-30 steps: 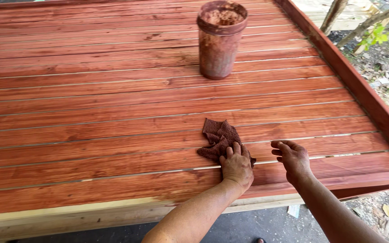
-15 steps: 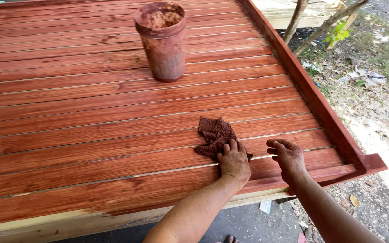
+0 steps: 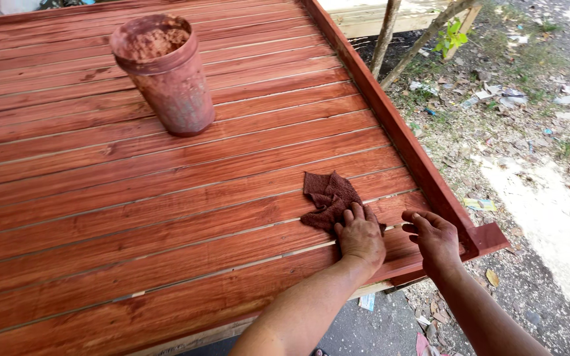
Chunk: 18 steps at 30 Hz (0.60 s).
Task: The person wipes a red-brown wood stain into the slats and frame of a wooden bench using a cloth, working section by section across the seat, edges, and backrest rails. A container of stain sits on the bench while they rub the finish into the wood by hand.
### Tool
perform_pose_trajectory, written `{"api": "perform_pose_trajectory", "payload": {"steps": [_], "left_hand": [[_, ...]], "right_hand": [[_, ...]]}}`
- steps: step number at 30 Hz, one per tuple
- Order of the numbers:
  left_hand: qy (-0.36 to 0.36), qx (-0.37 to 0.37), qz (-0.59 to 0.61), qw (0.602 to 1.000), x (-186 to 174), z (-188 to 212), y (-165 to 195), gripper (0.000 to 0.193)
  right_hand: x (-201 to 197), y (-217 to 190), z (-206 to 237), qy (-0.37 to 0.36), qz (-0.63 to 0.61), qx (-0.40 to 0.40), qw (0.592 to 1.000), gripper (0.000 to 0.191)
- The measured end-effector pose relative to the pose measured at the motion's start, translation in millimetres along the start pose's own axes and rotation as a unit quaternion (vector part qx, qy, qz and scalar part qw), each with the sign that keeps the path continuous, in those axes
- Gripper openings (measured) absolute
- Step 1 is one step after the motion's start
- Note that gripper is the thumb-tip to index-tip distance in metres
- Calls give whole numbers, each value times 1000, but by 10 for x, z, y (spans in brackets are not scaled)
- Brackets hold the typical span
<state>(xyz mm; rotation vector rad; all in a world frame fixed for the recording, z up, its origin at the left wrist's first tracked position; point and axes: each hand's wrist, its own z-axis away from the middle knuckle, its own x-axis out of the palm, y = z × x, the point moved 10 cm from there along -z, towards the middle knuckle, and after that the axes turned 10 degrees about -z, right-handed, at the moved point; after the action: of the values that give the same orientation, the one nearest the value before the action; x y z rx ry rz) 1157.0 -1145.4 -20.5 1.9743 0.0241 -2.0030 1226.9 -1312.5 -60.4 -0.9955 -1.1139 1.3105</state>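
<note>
While the left hand presses flat on the trailing end of a dark brown rag, the cloth lies bunched on the red-stained slatted platform, close to its near right corner. Fingers are spread over the rag, pinning it to the boards rather than closing round it; palm down, no clench.

Right hand rests just beside the left, near the raised right edge rail. It is empty, fingers loosely curled, fingertips touching the slat. Holds nothing.

Change over the last second: both hands and the rag keep nearly the same place on the boards relative to the near edge. What shifted is the view, which has swung so that the platform's near right corner and the ground beyond now show. The rag has the same crumpled shape as before, the hands the same posture. Judgement: the wiping stroke is paused or very slow at this corner, with the cloth under steady pressure.

Stained plastic cup, rust-coloured and crusted at the rim, stands upright well apart from the hands, toward the far left of the platform. Contents look like thick reddish residue; depth cannot be told.

Boards around the rag look evenly coloured and slightly glossy. Littered ground and thin poles lie past the right rail.
</note>
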Motion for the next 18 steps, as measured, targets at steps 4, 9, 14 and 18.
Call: {"api": "perform_pose_trajectory", "payload": {"steps": [4,9,14,18], "left_hand": [[-6,18,2,1000,193,-279,414,65],[-4,63,35,997,346,-613,960,65],[30,93,51,994,355,-812,1285,56],[13,75,92,993,408,-864,1275,53]], "right_hand": [[-347,-97,-59,37,-3,-16,999,24],[-767,-108,-98,66,-13,-32,997,25],[-1100,-81,-123,94,-61,-33,993,24],[-1195,-120,-70,104,-69,-24,992,26]]}}
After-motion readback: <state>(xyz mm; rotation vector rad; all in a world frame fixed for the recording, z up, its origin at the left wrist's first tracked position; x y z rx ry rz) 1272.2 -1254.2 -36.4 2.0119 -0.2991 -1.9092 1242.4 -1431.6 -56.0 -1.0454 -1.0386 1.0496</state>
